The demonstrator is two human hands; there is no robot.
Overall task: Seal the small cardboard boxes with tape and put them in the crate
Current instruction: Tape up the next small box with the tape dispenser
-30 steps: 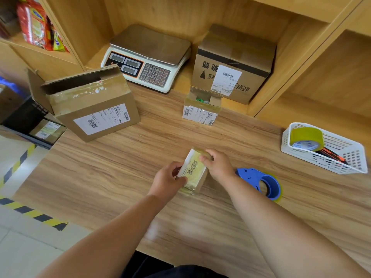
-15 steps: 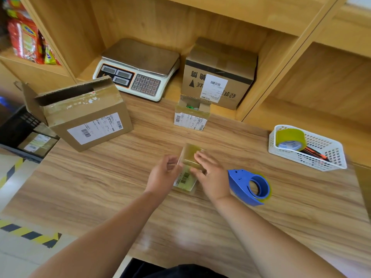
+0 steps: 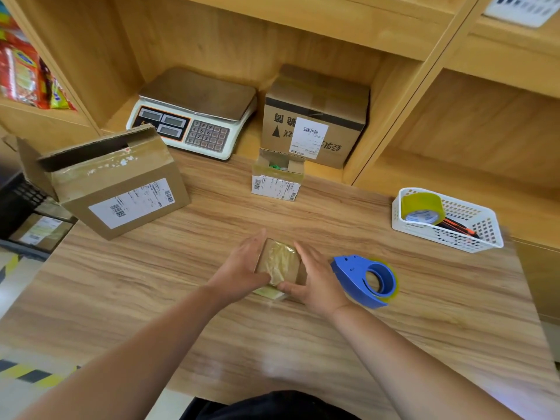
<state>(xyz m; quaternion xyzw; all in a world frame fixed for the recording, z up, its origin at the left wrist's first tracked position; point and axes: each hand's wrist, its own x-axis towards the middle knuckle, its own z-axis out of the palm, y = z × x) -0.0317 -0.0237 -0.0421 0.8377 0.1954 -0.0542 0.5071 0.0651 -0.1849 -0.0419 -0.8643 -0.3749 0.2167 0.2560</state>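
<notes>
Small taped cardboard box point(image 3: 280, 263), standing on the wooden table point(image 3: 151, 298) near its middle, flanked by the left hand point(image 3: 239, 269) and right hand point(image 3: 316, 281). Both hands press straight fingers flat against its sides, thumbs along its near edge. Just right lies a blue tape dispenser point(image 3: 365, 280); beyond, a second small box point(image 3: 277, 178), open-topped.

Five boxes point(image 3: 121, 189) point(image 3: 315, 116) point(image 3: 277, 183) point(image 3: 280, 262) point(image 3: 39, 231), two tape rolls point(image 3: 422, 207) point(image 3: 394, 283), one scale point(image 3: 194, 116)

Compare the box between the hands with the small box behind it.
The box between the hands is closed, its top covered in tape; the box at the back has open flaps, something green showing inside. The left hand and right hand press the first one's sides; nothing touches the second. Both are small brown cardboard boxes on the wooden table.
</notes>
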